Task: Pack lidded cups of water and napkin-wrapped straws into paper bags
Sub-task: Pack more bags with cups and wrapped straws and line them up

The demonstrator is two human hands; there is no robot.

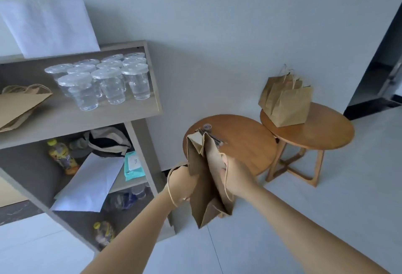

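A brown paper bag (205, 182) hangs in the air in front of me, still mostly folded flat, its bottom pointing away. My left hand (181, 183) grips one side of its mouth, with a twine handle looped around the wrist. My right hand (233, 178) grips the other side. Several lidded clear cups of water (104, 82) stand on the upper shelf at the left. Thin dark straws (214, 139) lie on the nearer round wooden table (245, 143), partly hidden by the bag.
Flat paper bags (19, 104) lie on the shelf's left end. Standing paper bags (286, 102) sit on the farther round table (322, 130). The shelf unit (139, 130) holds bottles, a cloth bag, wipes and white paper lower down. A dark doorway is at the right.
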